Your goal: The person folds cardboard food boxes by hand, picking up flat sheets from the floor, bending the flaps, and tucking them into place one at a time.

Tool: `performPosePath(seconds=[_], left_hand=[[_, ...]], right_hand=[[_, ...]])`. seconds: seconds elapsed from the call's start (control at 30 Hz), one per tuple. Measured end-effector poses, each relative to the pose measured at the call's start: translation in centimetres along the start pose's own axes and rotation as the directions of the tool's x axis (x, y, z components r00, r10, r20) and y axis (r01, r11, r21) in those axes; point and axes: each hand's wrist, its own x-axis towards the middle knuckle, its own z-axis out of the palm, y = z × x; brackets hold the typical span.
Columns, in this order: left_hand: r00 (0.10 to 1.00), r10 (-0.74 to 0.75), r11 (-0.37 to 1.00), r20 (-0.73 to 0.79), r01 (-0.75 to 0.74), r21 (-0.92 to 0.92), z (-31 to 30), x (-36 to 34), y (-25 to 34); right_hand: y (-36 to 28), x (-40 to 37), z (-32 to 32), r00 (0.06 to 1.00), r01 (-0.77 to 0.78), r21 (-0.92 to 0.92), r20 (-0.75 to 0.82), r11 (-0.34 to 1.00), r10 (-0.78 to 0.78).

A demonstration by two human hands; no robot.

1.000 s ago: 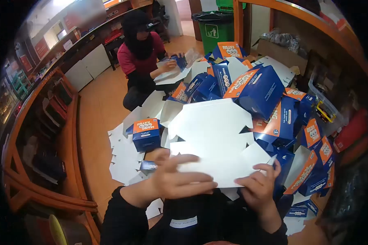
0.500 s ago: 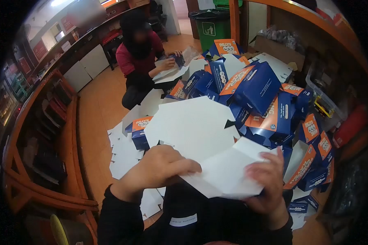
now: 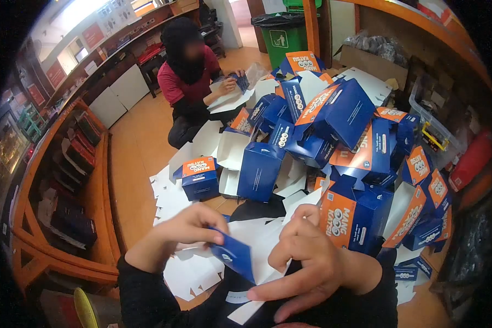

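A partly folded cardboard box blank (image 3: 259,238), white inside with a blue printed outer face, is held low in front of my body. My left hand (image 3: 194,229) is closed on it, pinching a blue flap (image 3: 236,261) between thumb and fingers. On the other side, my right hand (image 3: 311,259) has its fingers bent around the white edge of the same blank. Part of the blank is hidden behind my fingers. Beyond it stand a blue box (image 3: 259,172) and a smaller orange-and-blue box (image 3: 199,177).
A pile of folded blue-and-orange boxes (image 3: 339,117) rises ahead and to the right. Flat white blanks (image 3: 191,279) lie on the floor at left. Another person (image 3: 188,82) sits across, handling cardboard. A wooden shelf (image 3: 106,218) borders the left; a green bin (image 3: 284,41) stands behind.
The large white sheet has been turned and lowered, so a blue flap now faces me and the boxes beyond show. My left hand has moved slightly left, my right hand inward.
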Motion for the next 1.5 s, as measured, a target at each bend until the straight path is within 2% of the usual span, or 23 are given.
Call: performPosePath(seconds=[0.07, 0.1, 0.2, 0.33, 0.47, 0.5, 0.57, 0.63, 0.67, 0.77, 0.87, 0.9, 0.97, 1.07, 1.1, 1.17, 1.2, 1.23, 1.27, 1.33, 1.4, 1.47, 1.5], left_hand=[[0.993, -0.12, 0.981, -0.008, 0.117, -0.153, 1.4, 0.7, -1.3], [0.992, -0.121, 0.985, -0.025, 0.117, -0.128, 1.8, 0.9, -1.6], [0.987, -0.101, 0.992, -0.123, 0.089, -0.094, 2.3, 1.2, -2.3], [0.976, -0.087, 0.987, -0.201, 0.057, -0.152, 3.3, 1.6, -1.9], [0.988, -0.023, 0.998, -0.15, 0.015, -0.059, 4.2, 2.0, -2.1], [0.994, -0.031, 0.998, -0.107, 0.036, 0.042, 4.0, 2.0, -2.2], [0.998, 0.037, 0.994, -0.049, -0.031, 0.103, 3.9, 2.3, -2.3], [0.999, 0.036, 0.989, -0.014, -0.034, 0.141, 3.6, 2.5, -2.5], [0.995, 0.088, 0.995, -0.042, -0.086, 0.048, 3.7, 2.7, -2.8], [0.963, 0.224, 0.956, -0.15, -0.247, -0.158, 3.6, 3.1, -4.6], [0.813, 0.377, 0.757, -0.443, -0.546, -0.358, 3.9, 4.5, -3.3], [0.781, 0.387, 0.727, -0.49, -0.586, -0.359, 4.5, 4.9, -2.5], [0.714, 0.397, 0.665, -0.577, -0.657, -0.355, 5.9, 5.6, -0.8], [0.792, 0.436, 0.622, -0.428, -0.609, -0.493, 7.0, 6.0, -0.5], [0.802, 0.41, 0.576, -0.435, -0.598, -0.558, 7.6, 6.4, -0.2], [0.704, 0.519, 0.69, -0.485, -0.68, -0.248, 8.5, 7.6, -2.1], [0.654, 0.576, 0.718, -0.49, -0.691, -0.079, 8.7, 8.0, -3.5], [0.662, 0.637, 0.755, -0.394, -0.639, 0.148, 8.4, 8.4, -4.9], [0.665, 0.647, 0.762, -0.373, -0.588, 0.272, 8.6, 8.8, -6.4], [0.613, 0.755, 0.556, -0.234, -0.408, 0.725, 8.6, 9.3, -6.5], [0.564, 0.763, 0.616, -0.315, -0.486, 0.62, 9.0, 9.6, -5.8], [0.551, 0.744, 0.667, -0.378, -0.583, 0.464, 8.7, 9.7, -4.9], [0.467, 0.707, 0.669, -0.531, -0.686, 0.288, 9.2, 10.3, -5.4]], right_hand=[[-0.4, 0.1, 1.0, 0.999, -0.05, -0.089, -0.018, 0.995, 0.049], [-0.4, 0.3, 1.4, 0.997, -0.069, -0.148, -0.027, 0.986, 0.066], [-0.4, 0.1, 1.7, 0.959, -0.257, -0.353, 0.021, 0.9, 0.282], [-0.2, -0.8, 1.8, 0.95, -0.296, -0.448, -0.228, 0.843, 0.212], [0.0, -0.8, 1.5, 0.946, -0.286, -0.407, 0.025, 0.867, 0.324], [0.2, -1.0, 1.6, 0.944, -0.268, -0.405, 0.073, 0.874, 0.323], [0.6, -1.3, 2.0, 0.932, -0.23, -0.397, 0.171, 0.888, 0.318], [0.1, -0.9, 1.5, 0.94, -0.257, -0.312, 0.138, 0.915, 0.311], [0.0, -0.8, 1.2, 0.943, -0.269, -0.268, 0.121, 0.925, 0.309], [0.4, -1.9, 1.2, 0.972, -0.215, -0.317, -0.167, 0.924, 0.169], [1.6, -2.9, 2.7, 0.975, -0.099, -0.439, -0.224, 0.893, -0.003], [1.2, -2.9, 2.7, 0.986, -0.134, -0.442, -0.145, 0.887, 0.077], [2.4, -3.5, 4.0, 0.989, -0.088, -0.477, -0.146, 0.875, 0.02], [3.6, -4.2, 4.1, 0.982, -0.06, -0.538, -0.185, 0.841, -0.048], [3.7, -4.4, 4.0, 0.972, -0.067, -0.543, -0.224, 0.837, -0.067], [3.3, -4.4, 3.2, 0.954, -0.074, -0.534, -0.284, 0.842, -0.096], [3.1, -4.4, 2.7, 0.952, -0.126, -0.504, -0.304, 0.855, -0.039], [3.0, -4.5, 2.4, 0.946, -0.178, -0.471, -0.324, 0.864, 0.018], [3.0, -4.5, 2.2, 0.937, -0.23, -0.437, -0.342, 0.869, 0.076], [3.8, -4.9, 2.5, 0.905, -0.319, -0.353, -0.388, 0.88, 0.172], [4.5, -5.0, 2.6, 0.888, -0.328, -0.264, -0.413, 0.907, 0.201], [4.7, -5.4, 2.2, 0.92, -0.281, -0.292, -0.352, 0.914, 0.171], [4.7, -5.7, 1.7, 0.939, -0.264, -0.327, -0.3, 0.907, 0.166]])
